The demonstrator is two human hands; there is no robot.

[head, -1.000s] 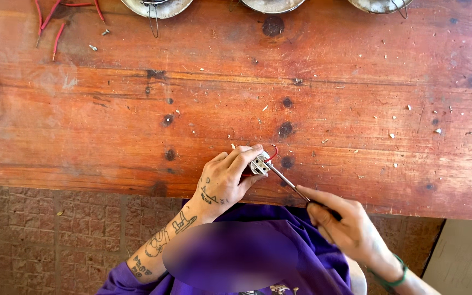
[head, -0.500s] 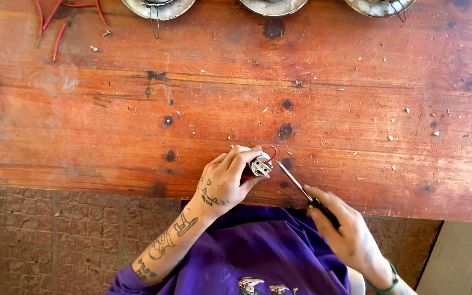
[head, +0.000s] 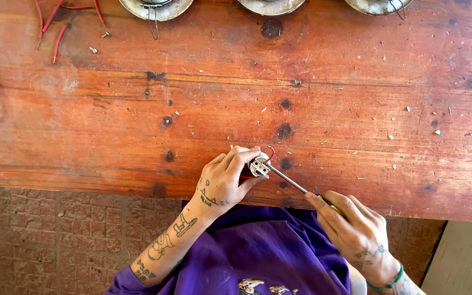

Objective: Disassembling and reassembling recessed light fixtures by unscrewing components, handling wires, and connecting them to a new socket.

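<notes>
A: Where is the small round metal fitting (head: 259, 166)?
B: Lower centre, pinched in the left hand (head: 226, 183) above the wooden table (head: 203, 98)

A: The right hand (head: 356, 229)?
B: Lower right, fingers closed round a screwdriver (head: 290, 181) touching it

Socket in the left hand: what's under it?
The bench edge lies below the socket, and a red wire loops out beside it. The left hand wraps its near side, hiding the underside. The screwdriver tip meets its face.
</notes>
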